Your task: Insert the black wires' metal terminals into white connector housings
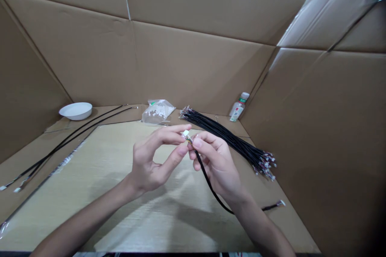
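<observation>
My right hand (215, 160) pinches a black cable (208, 178) just below its end, between thumb and fingers. Thin coloured wires fan out there into a small white connector (185, 133). My left hand (159, 154) is at the connector, its index and middle fingertips beside or against it. The left thumb stands apart from those fingers, lower down. From my right hand the cable hangs down and passes behind my right forearm. Its other end, with a white connector (282, 203), shows to the right of that forearm.
A thick bundle of black cables (223, 132) lies at the back right. Two separate cables (64, 141) lie on the left. Along the back stand a white bowl (76, 111), a plastic bag with small white pieces (158, 111) and a bottle (239, 107). Cardboard walls (193, 68) surround the table.
</observation>
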`<state>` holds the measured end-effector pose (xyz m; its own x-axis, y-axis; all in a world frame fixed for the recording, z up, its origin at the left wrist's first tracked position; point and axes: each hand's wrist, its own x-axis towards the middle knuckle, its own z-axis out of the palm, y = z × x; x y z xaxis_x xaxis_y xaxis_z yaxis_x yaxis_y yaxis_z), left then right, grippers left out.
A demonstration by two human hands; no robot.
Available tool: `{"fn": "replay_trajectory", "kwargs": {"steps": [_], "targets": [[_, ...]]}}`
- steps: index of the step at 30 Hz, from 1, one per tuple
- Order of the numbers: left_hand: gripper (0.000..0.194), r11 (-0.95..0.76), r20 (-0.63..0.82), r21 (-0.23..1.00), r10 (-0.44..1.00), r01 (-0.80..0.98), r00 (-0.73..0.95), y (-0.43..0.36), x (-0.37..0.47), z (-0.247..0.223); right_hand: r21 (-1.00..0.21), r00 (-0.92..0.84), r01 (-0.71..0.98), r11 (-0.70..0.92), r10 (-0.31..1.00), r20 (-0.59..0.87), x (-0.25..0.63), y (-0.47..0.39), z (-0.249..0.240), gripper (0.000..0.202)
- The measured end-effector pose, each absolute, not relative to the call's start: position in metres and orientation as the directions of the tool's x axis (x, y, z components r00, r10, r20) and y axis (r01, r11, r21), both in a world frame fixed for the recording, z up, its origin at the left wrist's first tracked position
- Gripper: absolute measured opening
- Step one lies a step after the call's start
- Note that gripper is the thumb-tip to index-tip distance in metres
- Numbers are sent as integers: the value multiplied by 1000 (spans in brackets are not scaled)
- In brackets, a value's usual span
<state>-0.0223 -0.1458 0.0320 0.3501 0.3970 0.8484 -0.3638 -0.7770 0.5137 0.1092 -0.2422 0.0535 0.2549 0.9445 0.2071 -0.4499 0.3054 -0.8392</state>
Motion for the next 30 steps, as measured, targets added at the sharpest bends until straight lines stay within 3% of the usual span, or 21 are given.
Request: {"fn": "replay_trajectory", "kwargs": {"steps": [2,5,8,11,16,22,27,30], "targets": [[9,-625,744,668,550,-404,379,-151,-23,37,-845,259,-436,310,942,212,108,-242,53,12],[15,-359,525,842,718,-403,458,-156,-24,43,-859,279,-391,332,932,233,107,-242,52,12],[11,-127,375,888,756,-442,536,-156,-23,47,-875,287,-342,343,925,250,108,-242,51,11],[25,70,281,865,755,-498,593,-154,-22,47,-887,278,-320,333,928,248,110,-243,51,12],[7,96,284,860,725,-501,627,-156,-22,48,-900,203,-305,312,944,259,117,-244,54,10],[10,173,269,849,672,-499,690,-158,-23,54,-941,145,-179,288,953,265,124,-248,62,12],[6,223,164,880,686,-419,709,-156,-26,54,-975,148,-51,216,967,207,128,-253,70,15],[14,303,82,879,666,-368,742,-154,-28,54,-983,146,4,184,972,182,128,-255,74,14]]}}
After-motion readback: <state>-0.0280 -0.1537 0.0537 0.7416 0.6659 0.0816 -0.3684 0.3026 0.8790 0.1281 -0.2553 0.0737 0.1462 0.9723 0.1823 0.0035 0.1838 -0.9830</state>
